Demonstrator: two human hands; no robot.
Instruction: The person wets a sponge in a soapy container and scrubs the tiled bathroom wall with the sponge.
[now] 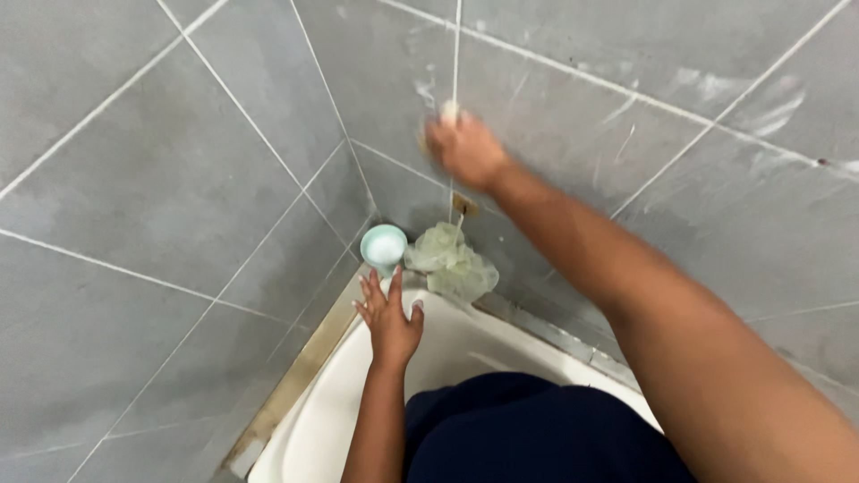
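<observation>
Head view: the right hand [465,150] is pressed to the far grey tiled wall [161,179] on a white grout line, fingers closed on a small pale scrubber [450,111] that is mostly hidden and blurred, with pale streaks seen on the tiles to its right. The left hand [389,315] is laid flat, fingers spread and holding nothing, on the white tub rim [447,340] at the corner. Just beyond its fingertips a pale green cup [383,246] is seen, with a light green mesh sponge [452,261] to its right.
</observation>
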